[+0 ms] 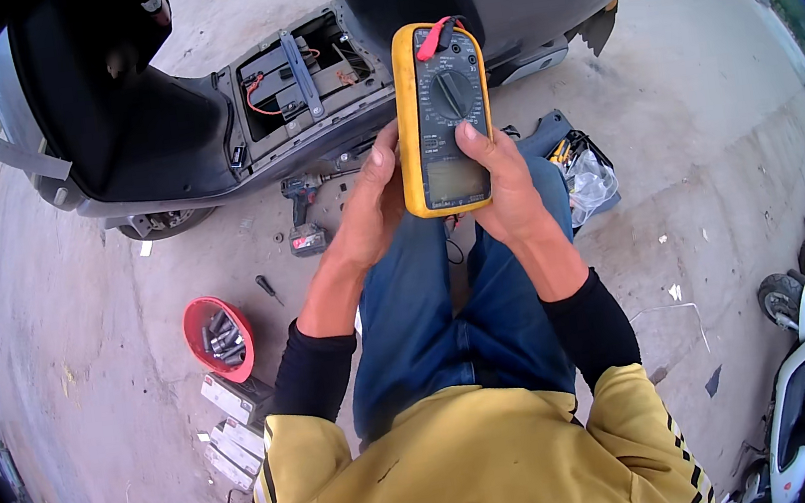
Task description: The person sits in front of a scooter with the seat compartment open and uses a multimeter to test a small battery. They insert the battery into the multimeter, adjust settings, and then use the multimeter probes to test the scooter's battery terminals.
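A yellow-cased multimeter [446,140] is up in front of me, its dial facing me. Its grey display lies at the end closest to my body. Red and black lead plugs [438,38] stick out at the far end. My left hand [372,200] is closed along the meter's left edge, thumb straight; the other fingers are hidden behind the case. From the right, my right hand [507,181] grips the case, with its thumb on the front face just below the dial. Beyond the meter stands a grey scooter [533,4], its open floorboard compartment [286,80] showing batteries and orange wires.
A cordless drill [303,213] and a screwdriver [267,286] lie on the concrete to the left. A red bowl [194,339] of metal parts stands near white boxes [228,399]. Tools and a plastic bag [592,186] sit right of my knee. A white scooter [801,384] is at far right.
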### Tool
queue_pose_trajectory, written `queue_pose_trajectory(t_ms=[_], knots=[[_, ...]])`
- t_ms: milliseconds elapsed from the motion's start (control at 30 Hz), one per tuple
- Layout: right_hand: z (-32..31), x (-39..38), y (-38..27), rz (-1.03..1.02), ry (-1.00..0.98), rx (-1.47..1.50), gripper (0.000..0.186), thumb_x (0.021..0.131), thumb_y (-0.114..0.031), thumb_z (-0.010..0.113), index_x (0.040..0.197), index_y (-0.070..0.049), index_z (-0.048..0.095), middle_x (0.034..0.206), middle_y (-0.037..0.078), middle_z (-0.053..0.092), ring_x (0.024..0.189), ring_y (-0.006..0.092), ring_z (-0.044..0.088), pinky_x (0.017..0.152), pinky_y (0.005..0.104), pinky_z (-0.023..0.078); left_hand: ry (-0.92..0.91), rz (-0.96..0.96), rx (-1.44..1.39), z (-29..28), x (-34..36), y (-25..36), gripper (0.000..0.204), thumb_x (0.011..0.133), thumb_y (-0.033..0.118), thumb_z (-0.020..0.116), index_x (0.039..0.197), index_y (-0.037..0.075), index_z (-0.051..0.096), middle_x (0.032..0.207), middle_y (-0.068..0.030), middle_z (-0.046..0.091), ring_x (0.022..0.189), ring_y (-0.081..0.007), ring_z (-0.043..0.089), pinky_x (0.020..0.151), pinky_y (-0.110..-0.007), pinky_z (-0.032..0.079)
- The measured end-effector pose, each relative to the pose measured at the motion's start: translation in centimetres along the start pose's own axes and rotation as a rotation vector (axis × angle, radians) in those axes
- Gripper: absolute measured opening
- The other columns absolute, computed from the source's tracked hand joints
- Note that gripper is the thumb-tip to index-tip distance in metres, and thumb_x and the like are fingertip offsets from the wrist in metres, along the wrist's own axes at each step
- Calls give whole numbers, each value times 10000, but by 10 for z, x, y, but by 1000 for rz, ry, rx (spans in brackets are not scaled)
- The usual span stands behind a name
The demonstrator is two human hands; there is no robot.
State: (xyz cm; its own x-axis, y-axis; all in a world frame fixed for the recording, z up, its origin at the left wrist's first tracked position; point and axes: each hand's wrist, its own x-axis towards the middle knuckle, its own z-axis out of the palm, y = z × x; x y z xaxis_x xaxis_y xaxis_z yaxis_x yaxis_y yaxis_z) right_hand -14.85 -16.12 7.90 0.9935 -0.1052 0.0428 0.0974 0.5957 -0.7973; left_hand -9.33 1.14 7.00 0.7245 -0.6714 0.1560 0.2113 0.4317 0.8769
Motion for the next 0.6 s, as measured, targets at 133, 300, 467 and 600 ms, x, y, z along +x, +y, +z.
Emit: queue_pose_trajectory(t_ms=[133, 300, 467, 600], knots=[[-8, 11, -20, -102, 14, 113, 657, 1110, -555, 589, 1459, 2, 562, 1247, 191, 717, 1120, 313, 743, 998, 455, 616, -210, -94, 88, -4, -12, -38, 910, 1054, 691, 584, 1644, 16, 428, 1366, -123, 664, 1343, -236, 598, 1189, -411, 421], [-14, 8, -67, -99, -51, 230, 627, 1126, -515, 577, 1468, 9, 544, 1256, 212, 717, 1192, 374, 728, 1031, 491, 616, -92, -190, 576, -24, -7, -40, 431, 1122, 378, 657, 1286, -17, 712, 808, -29, 649, 829, -135, 629, 817, -322, 526], [-31, -4, -91, -148, 88, -356, 618, 1060, -437, 737, 1423, 40, 585, 1194, 198, 762, 1073, 234, 773, 972, 370, 642, 231, 60, 931, -37, 10, 6, 297, 1112, 265, 685, 1040, -23, 694, 776, -60, 633, 737, -114, 536, 671, -333, 469], [-36, -4, -89, -178, 140, -1011, 715, 982, -436, 835, 1403, 85, 584, 1124, 242, 767, 999, 298, 786, 918, 402, 615, 65, 410, 1342, 1, 7, 67, 132, 979, 112, 769, 1041, 11, 714, 800, -91, 615, 691, -216, 615, 647, -365, 483]])
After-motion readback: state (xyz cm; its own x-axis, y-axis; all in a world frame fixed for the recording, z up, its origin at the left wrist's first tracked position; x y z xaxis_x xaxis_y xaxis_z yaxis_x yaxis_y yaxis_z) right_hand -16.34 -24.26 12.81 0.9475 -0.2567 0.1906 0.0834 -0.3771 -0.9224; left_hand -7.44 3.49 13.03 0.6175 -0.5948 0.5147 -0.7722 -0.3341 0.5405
